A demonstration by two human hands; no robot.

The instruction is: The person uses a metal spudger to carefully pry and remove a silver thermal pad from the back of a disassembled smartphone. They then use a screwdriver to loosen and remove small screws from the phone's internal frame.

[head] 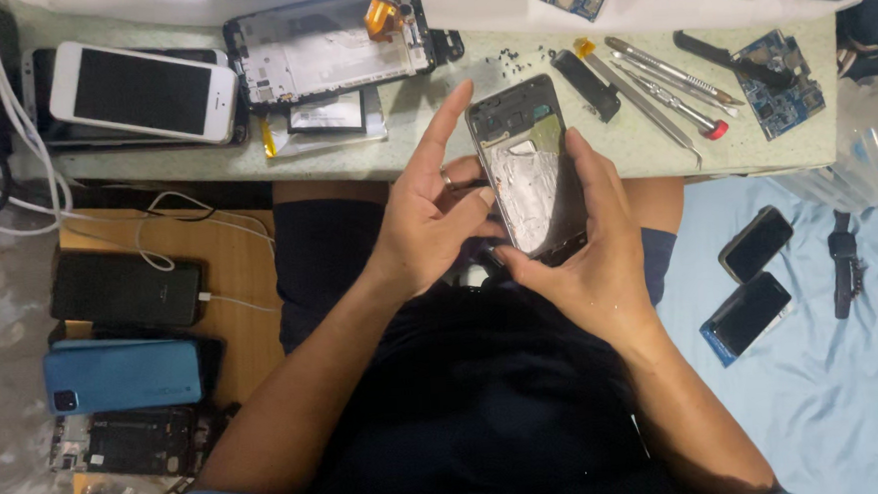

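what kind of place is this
Most likely a phone repair bench. Both hands, left hand and right hand, hold an opened phone frame. On the worktable lie tweezers and a screwdriver, a bare circuit board and another stripped phone.

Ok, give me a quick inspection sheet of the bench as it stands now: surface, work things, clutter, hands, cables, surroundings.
Surface: pale speckled worktop, crowded; low wooden board beside it.
Job's things: opened phone frame, inner side up, held above the lap.
Clutter: white phone, stripped phone chassis, blue circuit board, metal tweezers and picks, tiny screws; blue phone and black phone on the board.
Grippers: left hand and right hand both grip the frame, left forefinger raised.
Cables: white cables at the worktop's edge; one runs to the black phone.
Surroundings: light blue cloth with two dark phones and a wristwatch.
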